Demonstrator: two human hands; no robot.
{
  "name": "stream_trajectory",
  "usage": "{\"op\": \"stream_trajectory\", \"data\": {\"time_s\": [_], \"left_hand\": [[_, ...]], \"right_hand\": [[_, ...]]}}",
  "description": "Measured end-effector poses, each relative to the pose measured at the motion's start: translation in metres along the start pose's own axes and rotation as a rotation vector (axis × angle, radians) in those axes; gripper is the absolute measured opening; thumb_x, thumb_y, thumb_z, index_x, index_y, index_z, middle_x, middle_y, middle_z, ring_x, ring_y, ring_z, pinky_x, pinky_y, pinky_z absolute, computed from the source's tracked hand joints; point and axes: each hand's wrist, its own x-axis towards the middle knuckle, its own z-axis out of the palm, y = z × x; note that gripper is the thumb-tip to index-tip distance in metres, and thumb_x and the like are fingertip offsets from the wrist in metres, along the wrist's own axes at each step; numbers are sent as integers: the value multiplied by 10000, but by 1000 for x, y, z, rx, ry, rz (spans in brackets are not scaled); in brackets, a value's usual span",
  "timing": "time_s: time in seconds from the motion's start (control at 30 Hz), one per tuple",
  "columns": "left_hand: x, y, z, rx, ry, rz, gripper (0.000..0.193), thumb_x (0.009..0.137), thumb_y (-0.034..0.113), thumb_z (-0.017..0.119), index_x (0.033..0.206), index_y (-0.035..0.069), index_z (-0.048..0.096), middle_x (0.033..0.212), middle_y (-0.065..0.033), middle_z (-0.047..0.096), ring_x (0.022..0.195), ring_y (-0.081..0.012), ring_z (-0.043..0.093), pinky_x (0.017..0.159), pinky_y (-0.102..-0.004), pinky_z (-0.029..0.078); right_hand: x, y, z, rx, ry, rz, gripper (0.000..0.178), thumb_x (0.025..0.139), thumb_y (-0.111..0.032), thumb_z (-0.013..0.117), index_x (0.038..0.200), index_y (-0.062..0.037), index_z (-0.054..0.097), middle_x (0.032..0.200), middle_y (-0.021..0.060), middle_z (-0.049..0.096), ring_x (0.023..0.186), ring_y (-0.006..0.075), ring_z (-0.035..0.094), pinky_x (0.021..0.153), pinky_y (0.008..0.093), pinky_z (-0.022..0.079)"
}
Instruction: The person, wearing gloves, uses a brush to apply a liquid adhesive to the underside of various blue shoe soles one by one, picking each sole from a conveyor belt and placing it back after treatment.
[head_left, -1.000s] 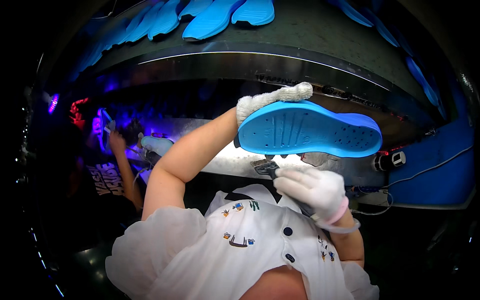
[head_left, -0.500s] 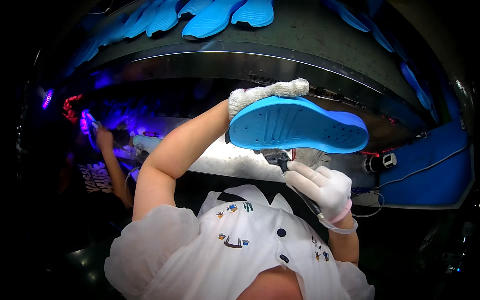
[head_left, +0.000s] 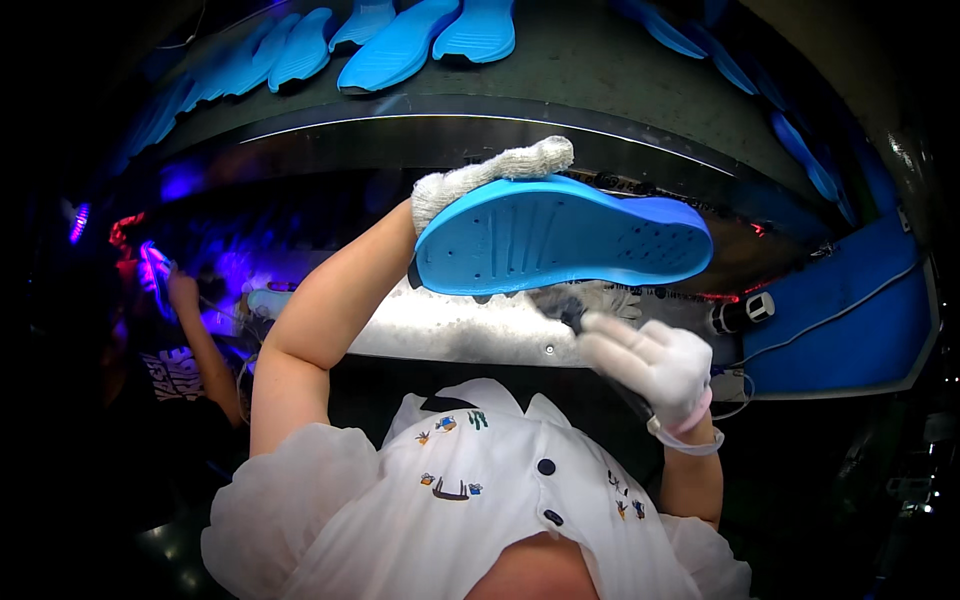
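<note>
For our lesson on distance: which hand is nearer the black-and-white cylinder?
Right. The right hand is lower left of the black-and-white cylinder; the left hand is farther left and higher, holding the blue sole.

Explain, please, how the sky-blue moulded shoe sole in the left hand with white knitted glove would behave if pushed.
The sole is probably fairly stiff: its right end extends past the left hand without visible sag. It may be light, since one hand holds it up. Its long, flattish shape suggests little rolling.
</note>
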Motion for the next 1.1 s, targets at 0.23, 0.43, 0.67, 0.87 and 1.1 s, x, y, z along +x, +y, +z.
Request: {"op": "stream_trajectory", "data": {"time_s": [0.23, 0.43, 0.67, 0.87, 1.1], "left_hand": [[3, -11, -9, -100, 90, -154, 614, 989, 542, 469, 1422, 112, 539, 1463, -167, 510, 1392, -330, 449, 1117, -434, 441], [14, -59, 43, -350, -223, 1, 918, 864, 782, 500, 1466, 91, 425, 1346, -154, 570, 1122, -268, 643, 938, -426, 579], [42, -40, 72, -298, -282, -24, 1038, 801, 856, 488, 1481, 80, 380, 1252, -182, 606, 1071, -304, 663, 873, -469, 601], [162, -18, 134, -361, -1, 44, 1023, 887, 785, 446, 1480, -37, 307, 1344, -309, 503, 1099, -425, 627, 930, -501, 569], [107, 23, 77, 1720, 160, 998, 274, 862, 154, 677, 1114, 47, 683, 1189, -181, 641, 1084, -371, 607, 1008, -447, 486]], "right_hand": [[0, 11, -5, 257, 133, 55, 307, 637, -27, 811, 936, -29, 742, 963, 145, 752, 625, 216, 628, 581, 297, 496], [12, 17, 32, 571, 676, 681, 262, 692, 91, 749, 921, -35, 734, 812, 88, 690, 652, 189, 607, 626, 295, 490], [-2, 19, 36, 323, 743, 310, 278, 691, 16, 806, 956, -41, 744, 918, 94, 732, 729, 201, 644, 690, 309, 515], [-28, 12, 19, 893, 1220, 503, 325, 909, -167, 707, 1130, 26, 567, 1033, 155, 667, 763, 136, 626, 687, 249, 504], [-65, 33, 37, 1017, 1278, 941, 252, 916, 21, 629, 1161, 38, 570, 1021, 127, 664, 679, 96, 609, 591, 193, 521]]}}
